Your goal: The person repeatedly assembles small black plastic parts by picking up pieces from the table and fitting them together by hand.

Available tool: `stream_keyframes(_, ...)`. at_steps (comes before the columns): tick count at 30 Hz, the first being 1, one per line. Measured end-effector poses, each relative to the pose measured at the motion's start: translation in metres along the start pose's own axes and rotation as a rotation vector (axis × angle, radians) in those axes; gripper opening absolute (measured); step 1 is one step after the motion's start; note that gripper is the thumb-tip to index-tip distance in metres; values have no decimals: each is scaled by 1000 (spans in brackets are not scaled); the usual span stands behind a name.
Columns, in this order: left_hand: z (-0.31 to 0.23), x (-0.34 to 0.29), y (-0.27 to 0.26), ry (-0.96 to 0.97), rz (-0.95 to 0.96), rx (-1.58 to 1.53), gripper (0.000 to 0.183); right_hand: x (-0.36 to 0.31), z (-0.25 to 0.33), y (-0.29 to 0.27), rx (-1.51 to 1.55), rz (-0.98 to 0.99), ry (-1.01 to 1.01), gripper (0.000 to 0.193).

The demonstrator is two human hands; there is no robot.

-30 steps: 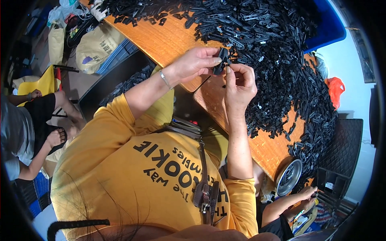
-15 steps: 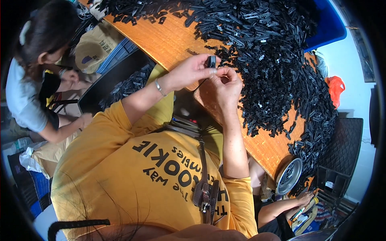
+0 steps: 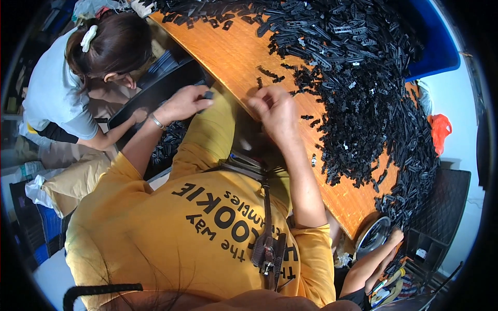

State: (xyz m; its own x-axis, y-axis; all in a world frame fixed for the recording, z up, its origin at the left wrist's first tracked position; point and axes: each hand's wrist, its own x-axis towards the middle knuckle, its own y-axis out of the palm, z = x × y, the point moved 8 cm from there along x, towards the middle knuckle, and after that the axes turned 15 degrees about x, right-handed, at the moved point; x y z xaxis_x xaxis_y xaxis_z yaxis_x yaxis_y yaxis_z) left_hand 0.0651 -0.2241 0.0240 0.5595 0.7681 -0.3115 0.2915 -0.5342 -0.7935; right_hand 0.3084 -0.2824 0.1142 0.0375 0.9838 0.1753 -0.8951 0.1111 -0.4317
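My left hand [image 3: 184,105] is held out left of the table edge, beside a dark bin [image 3: 123,103]. Its thumb and fingers pinch a small black plastic part [image 3: 208,95]. Long black pieces [image 3: 168,142] lie in the bin under my left wrist. Over the table's near edge, my right hand [image 3: 276,110] has its fingers curled together; whatever they may hold is hidden. Just beyond it lie a few loose small black clips [image 3: 271,73]. A heap of small black clips [image 3: 347,114] spreads to the right of this hand.
Longer black pieces [image 3: 337,26] cover the far part of the wooden table [image 3: 218,49]. A blue bin [image 3: 436,57] stands far right. One co-worker [image 3: 62,88] leans over the dark bin; another co-worker's arm [image 3: 368,264] reaches beside a metal bowl [image 3: 374,236].
My hands have parted: the left has moved left with the black part, the right stays near the table edge. The left co-worker has leaned in; the other's hand has risen to the bowl.
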Motion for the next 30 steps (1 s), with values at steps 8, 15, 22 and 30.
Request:
stream_keyframes(8,-48,16,-75,70,-514,286,19,68,-34,-7,-577,11,10,20)
stream_keyframes(15,-131,149,-81,319,-703,142,21,66,-45,-25,-419,-46,15,17)
stream_keyframes(22,-194,199,-59,431,-630,411,28,47,-45,-64,-273,-254,-90,18)
stream_keyframes(30,-188,200,-54,416,-647,444,27,23,-61,-84,6,-380,33,20)
